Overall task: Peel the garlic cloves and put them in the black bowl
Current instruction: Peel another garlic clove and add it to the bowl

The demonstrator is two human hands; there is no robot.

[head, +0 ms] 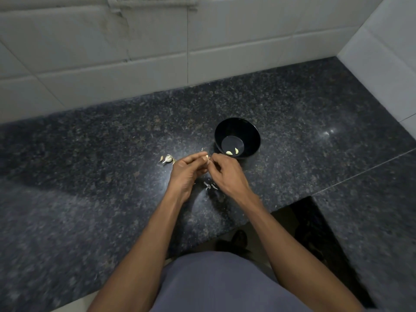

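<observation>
Got a garlic clove pinched in my left hand fingertips, held up off the counter so my right hand can pick at the skin. Scraps of peel drop right under my hands. The black bowl sits just past my right hand with two peeled cloves inside, an easy toss. The unpeeled garlic waits just left of my left hand.

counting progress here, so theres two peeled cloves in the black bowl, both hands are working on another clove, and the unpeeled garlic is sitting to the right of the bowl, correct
Not quite. The head view shows the unpeeled garlic on the counter to the left of the black bowl, not the right. The rest holds: two peeled cloves lie in the bowl, and the left hand and right hand pinch another clove between them.
</observation>
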